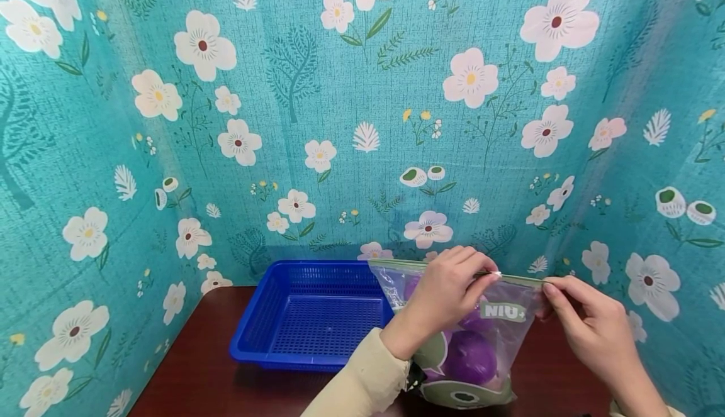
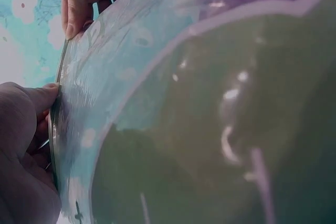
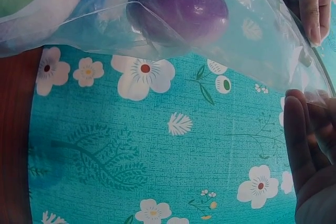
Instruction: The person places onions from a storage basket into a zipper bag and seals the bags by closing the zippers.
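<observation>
A clear zip bag (image 1: 512,335) with a green top strip and green printed patches hangs upright over the table, with several smooth purple round things (image 1: 471,357) inside. My left hand (image 1: 450,288) pinches the top strip near a small white slider (image 1: 497,273). At the strip's right end, my right hand (image 1: 595,319) pinches the bag's upper corner between thumb and fingers. The left wrist view shows both hands along the strip, while the bag's green print (image 2: 210,129) fills much of it. A purple round thing (image 3: 184,11) shows through the plastic in the right wrist view.
A blue plastic basket (image 1: 249,335) with a perforated bottom stands left of the bag, its right end hidden behind bag and arm. Both rest at a dark red-brown table (image 1: 187,348). A teal flowered curtain (image 1: 340,203) encloses the back and sides.
</observation>
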`<action>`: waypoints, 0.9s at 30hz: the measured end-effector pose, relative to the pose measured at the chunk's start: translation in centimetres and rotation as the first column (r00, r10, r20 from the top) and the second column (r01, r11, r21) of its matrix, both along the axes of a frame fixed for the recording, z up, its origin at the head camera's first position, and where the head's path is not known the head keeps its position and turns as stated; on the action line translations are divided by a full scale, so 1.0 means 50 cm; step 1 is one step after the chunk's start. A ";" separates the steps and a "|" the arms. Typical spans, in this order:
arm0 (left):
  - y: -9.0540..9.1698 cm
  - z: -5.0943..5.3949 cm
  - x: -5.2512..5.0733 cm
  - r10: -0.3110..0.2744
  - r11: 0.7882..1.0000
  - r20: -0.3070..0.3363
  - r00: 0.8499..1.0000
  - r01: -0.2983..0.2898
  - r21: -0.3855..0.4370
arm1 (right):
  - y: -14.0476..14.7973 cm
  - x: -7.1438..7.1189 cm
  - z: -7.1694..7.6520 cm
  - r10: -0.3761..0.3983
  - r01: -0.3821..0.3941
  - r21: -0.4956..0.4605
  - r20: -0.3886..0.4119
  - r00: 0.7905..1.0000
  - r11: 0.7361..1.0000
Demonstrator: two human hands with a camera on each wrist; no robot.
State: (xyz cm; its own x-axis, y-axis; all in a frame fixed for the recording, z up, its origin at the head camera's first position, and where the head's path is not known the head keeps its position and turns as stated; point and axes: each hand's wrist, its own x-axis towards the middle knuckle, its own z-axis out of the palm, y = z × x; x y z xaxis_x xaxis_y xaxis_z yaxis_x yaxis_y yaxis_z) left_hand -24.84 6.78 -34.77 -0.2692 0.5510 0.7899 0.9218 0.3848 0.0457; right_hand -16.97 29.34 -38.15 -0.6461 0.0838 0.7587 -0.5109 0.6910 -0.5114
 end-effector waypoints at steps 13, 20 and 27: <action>-0.013 -0.008 -0.008 0.022 1.000 0.000 1.000 -0.022 0.014 | 0.002 0.002 0.002 -0.008 0.008 0.009 0.018 1.000 1.000; -0.024 -0.007 -0.012 0.024 1.000 0.003 1.000 -0.024 0.020 | 0.005 0.002 0.004 0.001 -0.001 0.023 0.012 1.000 1.000; -0.036 -0.011 -0.018 0.025 0.999 0.017 1.000 -0.025 0.027 | 0.009 0.005 0.002 -0.011 0.011 0.005 0.011 1.000 1.000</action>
State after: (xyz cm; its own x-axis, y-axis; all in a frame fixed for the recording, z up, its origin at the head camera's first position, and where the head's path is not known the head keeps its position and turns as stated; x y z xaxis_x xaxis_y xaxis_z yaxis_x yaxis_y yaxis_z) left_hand -25.75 4.99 -35.33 -0.2957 0.5222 0.7999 0.9110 0.4062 0.0716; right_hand -16.72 29.76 -38.05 -0.6532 0.0874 0.7521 -0.4979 0.6988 -0.5137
